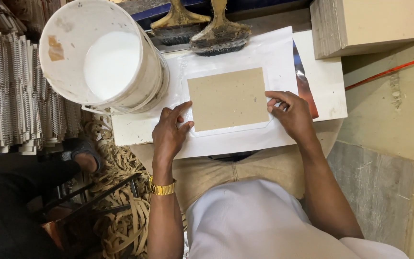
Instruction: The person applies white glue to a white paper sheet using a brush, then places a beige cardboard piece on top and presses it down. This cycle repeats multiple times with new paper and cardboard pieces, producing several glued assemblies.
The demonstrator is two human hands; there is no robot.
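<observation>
Nearest: the left hand (pixel 169 134), a gold watch (pixel 162 188) on its wrist, grip spread, fingertips pressing the left edge of a brown cardboard rectangle (pixel 227 99). The right hand (pixel 291 114), grip loosely curled, fingertips resting on the white paper just off the card's right edge; whether it pinches the paper cannot be told. The cardboard lies flat, centred on a cut white sheet (pixel 231 130) whose near corners are trimmed at a slant, a narrow white margin showing all round. Beneath, larger white paper (pixel 264 52) covers the counter (pixel 329 81); bare paper stays open in front of and to the right of the card. Left of the card, touching the paper's corner, a white bucket (pixel 104 57) holding white liquid, its rim smeared. Beyond the card, two wide brushes (pixel 202 29) with pale handles, bristles resting on the paper's far edge. Far right, a stack of boards (pixel 370 24). Far left, rows of stacked corrugated pieces (pixel 15 91); brown strip offcuts (pixel 120 216) on the floor.
</observation>
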